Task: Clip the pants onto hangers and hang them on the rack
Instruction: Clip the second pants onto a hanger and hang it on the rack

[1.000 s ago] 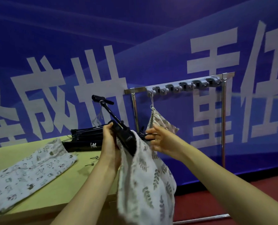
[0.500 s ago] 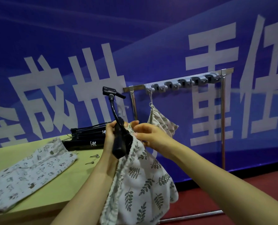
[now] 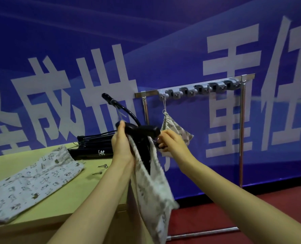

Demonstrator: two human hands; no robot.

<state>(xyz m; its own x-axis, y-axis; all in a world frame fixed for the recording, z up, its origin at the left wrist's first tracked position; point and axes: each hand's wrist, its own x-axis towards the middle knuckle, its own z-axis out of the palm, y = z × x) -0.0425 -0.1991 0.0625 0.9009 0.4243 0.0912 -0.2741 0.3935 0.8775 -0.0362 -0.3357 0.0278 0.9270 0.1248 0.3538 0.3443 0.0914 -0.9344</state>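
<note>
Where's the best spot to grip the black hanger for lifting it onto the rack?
Probably the middle of the hanger, just below its neck, from the near side. The hook curves up and leftward, so a grip there leaves it free for the rack, and the pants hang beneath, out of the way.

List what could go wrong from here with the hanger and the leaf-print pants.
1. The leaf-print pants hang mostly free, bunched under the left hand. If the right hand closes the clip of the black hanger on too little cloth, they may slip to the floor.
2. The hook points away from the rack; swinging it round could knock the hung pants.
</note>
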